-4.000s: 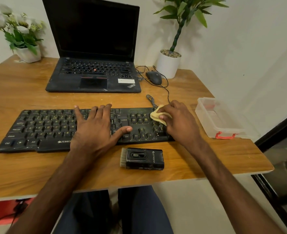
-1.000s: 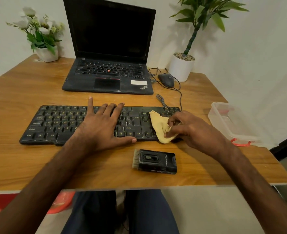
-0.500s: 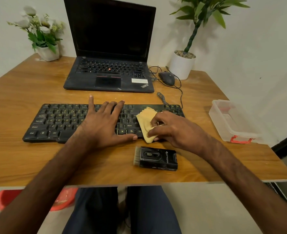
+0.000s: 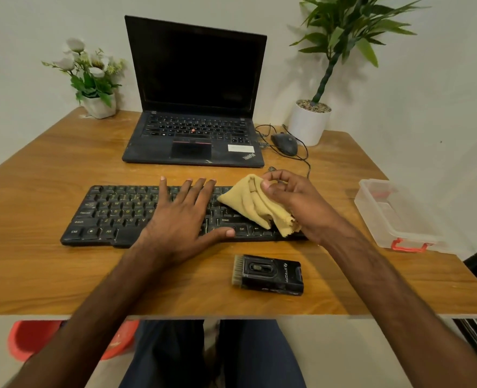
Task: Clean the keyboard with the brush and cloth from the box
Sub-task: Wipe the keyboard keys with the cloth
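Observation:
A black keyboard [image 4: 114, 214] lies across the middle of the wooden table. My left hand [image 4: 184, 217] rests flat on its centre keys with fingers spread. My right hand [image 4: 293, 203] pinches a yellow cloth [image 4: 251, 204] and holds it raised over the keyboard's right part, so the cloth hangs down onto the keys. A black brush [image 4: 268, 274] with short bristles on its left end lies on the table in front of the keyboard, with neither hand touching it. A clear plastic box [image 4: 394, 217] with red clips stands to the right.
An open laptop [image 4: 195, 138] sits behind the keyboard, with a wired mouse [image 4: 285, 144] to its right. A white potted plant [image 4: 310, 124] stands at the back right and a flower pot [image 4: 100, 105] at the back left. The table's front edge [image 4: 231, 315] is near me.
My right hand has lifted the cloth off the keys, from pressing it flat on the keyboard to holding it raised and unfolded. My left hand stays on the keyboard.

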Motion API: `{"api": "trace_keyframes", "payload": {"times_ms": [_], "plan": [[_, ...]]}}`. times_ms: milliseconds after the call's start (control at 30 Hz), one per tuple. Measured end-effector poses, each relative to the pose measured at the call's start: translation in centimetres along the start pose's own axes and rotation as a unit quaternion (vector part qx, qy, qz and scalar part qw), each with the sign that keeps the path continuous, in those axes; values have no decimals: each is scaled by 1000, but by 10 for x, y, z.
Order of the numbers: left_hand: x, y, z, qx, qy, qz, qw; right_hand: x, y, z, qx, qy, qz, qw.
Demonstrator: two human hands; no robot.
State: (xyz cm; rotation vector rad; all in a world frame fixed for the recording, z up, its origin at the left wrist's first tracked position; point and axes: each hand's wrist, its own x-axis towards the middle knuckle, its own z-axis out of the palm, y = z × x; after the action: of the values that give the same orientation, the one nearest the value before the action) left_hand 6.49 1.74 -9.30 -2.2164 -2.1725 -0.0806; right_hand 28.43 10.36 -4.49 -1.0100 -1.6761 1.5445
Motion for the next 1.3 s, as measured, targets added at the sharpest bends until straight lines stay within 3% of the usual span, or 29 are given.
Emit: {"api": "trace_keyframes", "payload": {"times_ms": [133,200,333,400,533,633,700,800,933,1000,1100,1167,1233,1300], "plan": [[0,1,-15,-121,146,-9,982,0,-5,5,67,-33,-18,997],[2,2,-28,-199,183,4,963,1,-9,6,92,-46,-37,994],[1,10,-47,-453,127,6,883,6,-11,10,144,-25,-50,988],[0,15,-47,-522,112,-5,846,8,-8,15,146,-11,-58,988],[5,18,-37,-573,136,-38,807,11,2,22,-33,36,-109,993],[5,17,-34,-595,144,-64,788,12,6,23,-193,106,-175,960],[4,18,-35,-604,148,-67,780,8,1,26,-225,120,-189,948],[3,20,-40,-612,161,-69,772,4,-6,33,-182,68,-165,967],[2,22,-47,-627,172,-64,757,6,-11,31,-162,82,-173,968],[0,23,-51,-670,159,-79,720,7,-12,28,-136,73,-175,972],[-3,21,-57,-756,117,-119,634,7,-14,27,-101,42,-166,980],[-3,17,-56,-776,106,-131,608,4,-15,28,-63,12,-153,986],[-3,16,-57,-777,125,-128,604,2,-17,28,-20,-5,-139,990],[-5,16,-60,-754,164,-115,626,1,-19,27,4,5,-136,991]]}}
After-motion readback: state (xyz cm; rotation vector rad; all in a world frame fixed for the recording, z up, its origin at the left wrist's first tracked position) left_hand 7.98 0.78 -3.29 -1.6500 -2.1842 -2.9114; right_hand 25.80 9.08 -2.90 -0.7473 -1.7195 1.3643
